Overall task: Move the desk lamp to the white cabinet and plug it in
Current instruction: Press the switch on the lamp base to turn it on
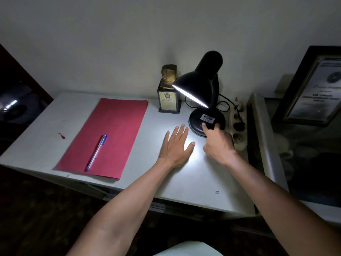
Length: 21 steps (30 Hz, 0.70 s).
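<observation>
While my right hand (218, 143) reaches right of centre, its index finger presses the lamp (201, 93) base by a white sticker whose print I cannot read, other fingers curled. My left hand (176, 145) lies flat on the white cabinet (46, 137), fingers slightly spread. Lit, the lamp stands beside a trophy (168, 93) reading "BUDI LUHUR". Its cord runs to the power strip (239, 126). At left lies 1 pen (96, 152) on red paper (110, 133).
</observation>
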Motion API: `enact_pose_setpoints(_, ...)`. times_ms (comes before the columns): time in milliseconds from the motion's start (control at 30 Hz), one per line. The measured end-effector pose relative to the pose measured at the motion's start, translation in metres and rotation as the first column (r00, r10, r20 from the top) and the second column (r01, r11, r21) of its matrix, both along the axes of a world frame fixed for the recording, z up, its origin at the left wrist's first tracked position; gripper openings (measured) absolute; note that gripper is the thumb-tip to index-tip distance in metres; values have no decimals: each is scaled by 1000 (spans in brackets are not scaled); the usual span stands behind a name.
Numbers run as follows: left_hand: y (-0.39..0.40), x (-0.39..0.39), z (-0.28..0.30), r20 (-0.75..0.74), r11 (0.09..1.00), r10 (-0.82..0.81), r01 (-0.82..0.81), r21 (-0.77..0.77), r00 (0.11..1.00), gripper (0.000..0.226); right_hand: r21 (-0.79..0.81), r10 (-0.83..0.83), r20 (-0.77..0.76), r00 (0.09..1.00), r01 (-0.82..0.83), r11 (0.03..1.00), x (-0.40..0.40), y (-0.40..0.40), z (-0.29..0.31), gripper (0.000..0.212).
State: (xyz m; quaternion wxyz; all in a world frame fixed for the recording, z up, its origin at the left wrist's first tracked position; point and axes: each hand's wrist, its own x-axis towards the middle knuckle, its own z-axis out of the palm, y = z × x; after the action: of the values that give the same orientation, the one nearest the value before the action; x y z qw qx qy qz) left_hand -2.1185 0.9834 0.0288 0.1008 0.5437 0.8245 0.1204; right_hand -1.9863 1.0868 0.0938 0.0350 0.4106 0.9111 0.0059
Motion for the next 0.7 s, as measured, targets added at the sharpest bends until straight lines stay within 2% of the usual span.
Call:
enact_pose_setpoints(233, -2, 0, -3, -4, 1000, 2, -3, -5, 1000, 72, -108, -52, -85, 995, 43, 993, 0, 3, -1, 79)
enact_pose_setpoints(467, -6, 1, 0, -23, 999, -35, 34, -28, 999, 70, -170, -66, -101, 993, 49, 984, 3, 2, -1, 77)
enact_pose_setpoints(600, -4, -8, 15, 64, 995, -42, 48, -91, 997, 68, -246, -100, -78, 992, 78, 966, 2, 6, 6, 77)
enact_pose_setpoints(633, -4, -12, 20, 98, 996, -38, 46, -82, 994, 67, -294, -109, -75, 991, 82, 952, 2, 8, 7, 78)
enact_pose_setpoints(700, -11, -19, 33, 157, 998, -52, 48, 31, 986, 66, -375, -132, -113, 985, 81, 924, 7, 4, 13, 78)
